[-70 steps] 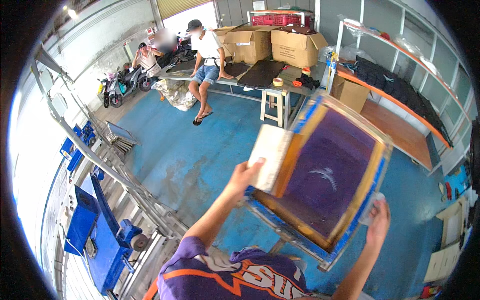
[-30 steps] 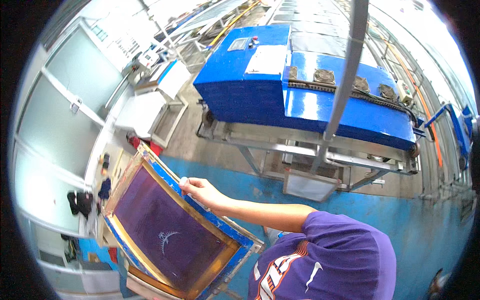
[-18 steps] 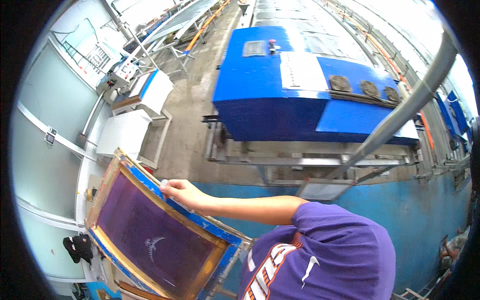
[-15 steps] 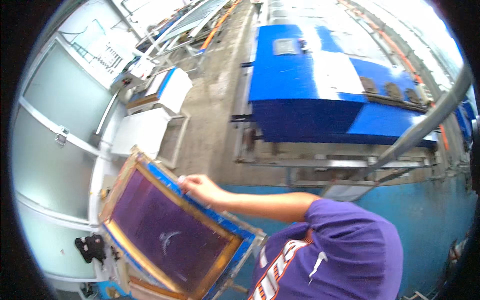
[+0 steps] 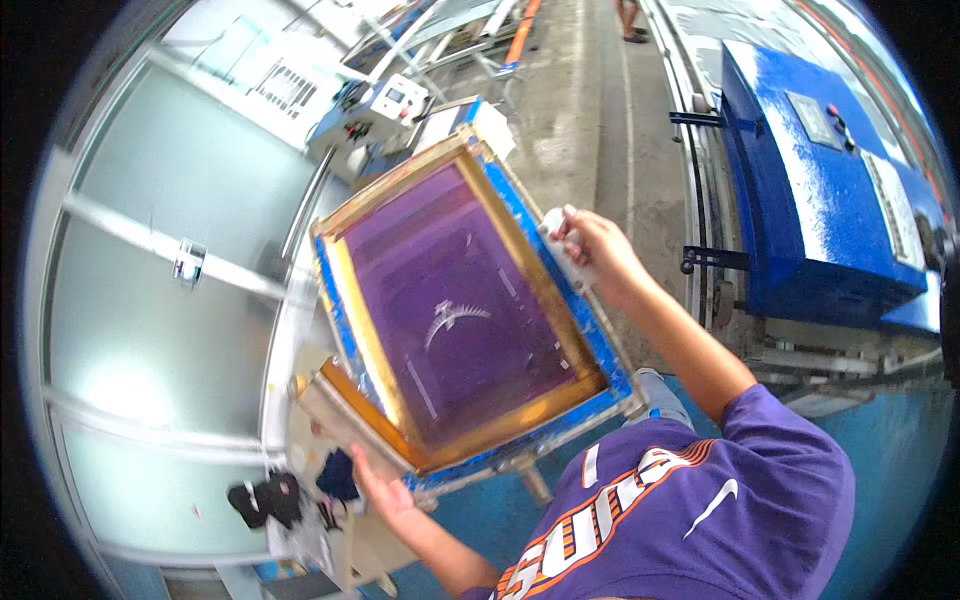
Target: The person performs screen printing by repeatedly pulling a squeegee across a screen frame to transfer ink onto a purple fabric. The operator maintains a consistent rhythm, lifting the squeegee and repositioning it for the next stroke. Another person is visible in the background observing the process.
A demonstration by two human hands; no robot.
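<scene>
A printing screen with purple mesh and a wooden frame with blue edging tilts in front of me. A pale curved pattern shows on its mesh. At its right edge my right hand is closed, pinching a small white object; its kind is unclear. By the lower-left corner, my left hand has its fingers stretched out, beside a squeegee with an amber blade and a pale handle. Whether it touches the squeegee I cannot tell. Dark blue cloth lies next to this hand.
Frosted glass panels in a white frame line the left side. A blue machine stands at the right beside a metal rail. Behind the screen is a white control box. Black gloves hang at lower left. Someone's legs show far off.
My view has swung left, so the screen appears further right and higher and the blue machine has shifted right. My left hand and the squeegee have come into view. My right hand stays at the screen's edge.
</scene>
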